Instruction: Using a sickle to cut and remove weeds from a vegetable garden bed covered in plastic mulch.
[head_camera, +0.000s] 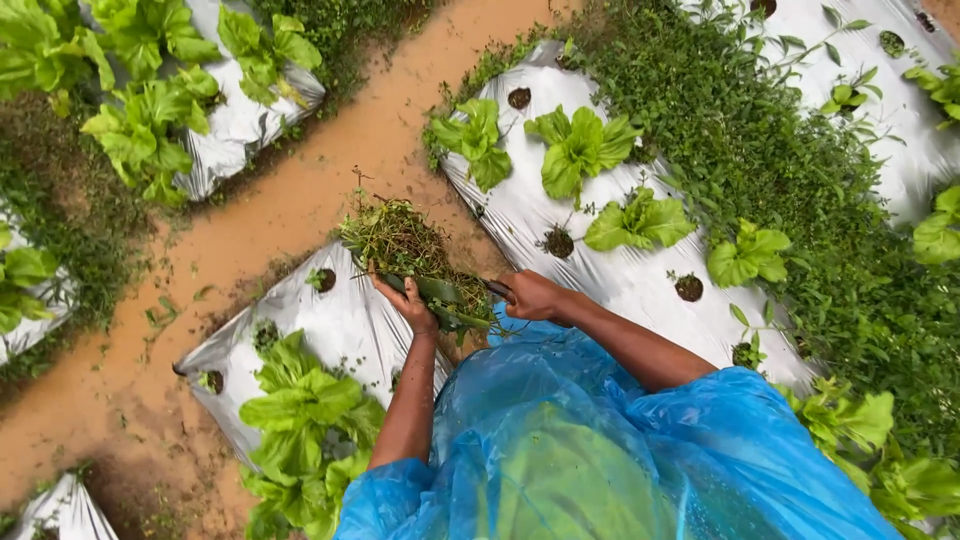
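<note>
blue raincoat (600, 450) filled the foreground. left hand (408, 302) clutched a weed bundle (405, 245) over muddy ground (330, 170); right hand (532, 296) closed on a tool handle (497, 290). loose stems could slip out, the grip being partial.

The person's left hand (408, 303) and right hand (532, 296) sit near the middle, side by side, with a bundle of pulled weeds (405, 245) on and just above the left hand, towards twelve o'clock. What seems to be a blade (440, 292) lies between the hands. A plastic-covered bed (345, 320) lies under the left hand, running to seven o'clock, with leafy plants (300, 420) in it. A second bed (620, 270) runs from twelve to four o'clock. A muddy path (250, 230) crosses from eight to twelve o'clock. The raincoat (600, 450) fills six o'clock.
</note>
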